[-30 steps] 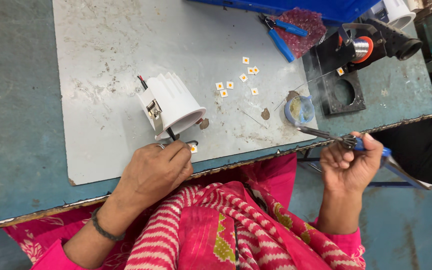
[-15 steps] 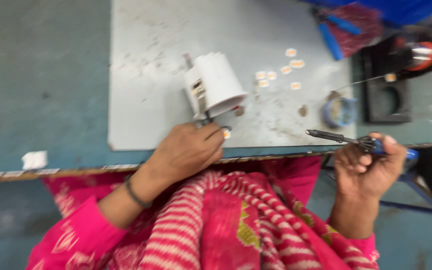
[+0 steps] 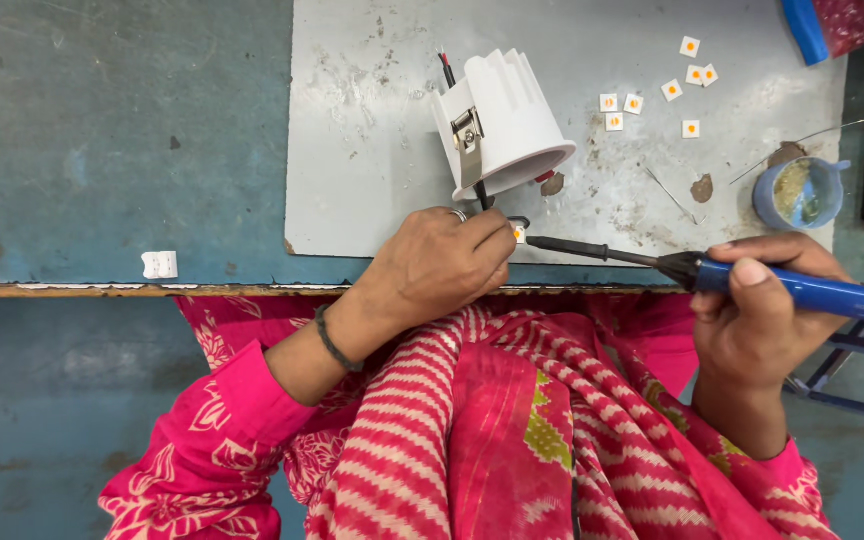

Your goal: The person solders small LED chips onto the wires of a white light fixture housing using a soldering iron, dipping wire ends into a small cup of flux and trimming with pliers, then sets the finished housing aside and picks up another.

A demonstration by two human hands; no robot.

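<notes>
**A:** Holding what, exactly, in the left hand (image 3: pixel 447 262)?

**B:** A tiny square chip (image 3: pixel 520 234), white with an orange centre. The fingers are closed on it, pinning it at the near edge of a grey sheet (image 3: pixel 372 150) on the worktop (image 3: pixel 102 130). Probably pinned so it cannot slide under the tool.

**A:** And the other hand?

**B:** The right hand (image 3: pixel 757 310) is wrapped tight around the blue handle of a soldering iron (image 3: pixel 712 272). The iron lies nearly level, its dark tip pointing left and ending right at the chip, touching or almost so; I cannot tell which. The thumb lies along the top of the handle, likely to steady it.

**A:** What sits nearby?

**B:** Just beyond the left fingers, a white ribbed lamp housing (image 3: pixel 502 125) lies tilted on its side, open end toward the person. It has a metal spring clip, red and black wires come out of its far end, and a dark lead runs from its rim down toward the chip.

**A:** Further out?

**B:** More chips (image 3: pixel 652 90) like the first lie scattered on the sheet, well apart from the hands. A small blue pot (image 3: pixel 800 192) of yellowish paste stands near the iron, within easy reach. A small white part (image 3: pixel 159 264) sits alone at the worktop's near edge, far left. The person wears pink sleeves and a striped red scarf.
</notes>
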